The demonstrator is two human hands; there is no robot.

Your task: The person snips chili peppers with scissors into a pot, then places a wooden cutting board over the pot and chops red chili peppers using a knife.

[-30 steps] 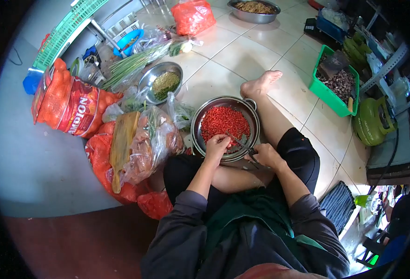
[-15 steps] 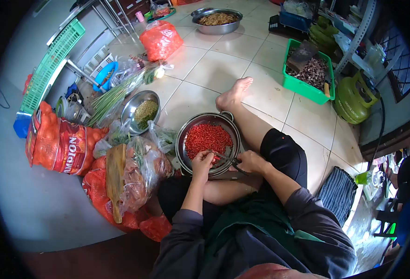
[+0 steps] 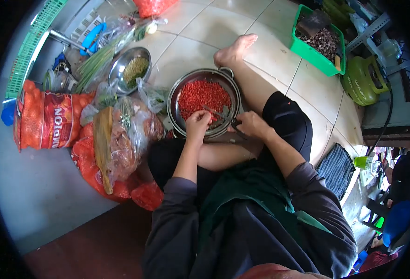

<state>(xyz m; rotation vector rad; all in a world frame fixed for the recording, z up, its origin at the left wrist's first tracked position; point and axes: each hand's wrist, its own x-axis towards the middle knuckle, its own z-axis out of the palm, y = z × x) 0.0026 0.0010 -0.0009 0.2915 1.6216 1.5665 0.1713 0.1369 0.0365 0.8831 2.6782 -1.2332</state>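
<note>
Folded leg: one, just beside the pot; a shift, I judge, could tip it. Red chopped pieces: heaped inside; a jolt would scatter them. Right grip: closed round the scissors, blades over the pot. Left grip: fingertips pinched, apparently on a small red bit; so near the blades, I'd fear a nick if it slips.

Red chopped chillies, round metal pot, scissors above.

Pot glossy metal; scissors apparently dull metal; board matt wood; green tub smooth plastic.
</note>
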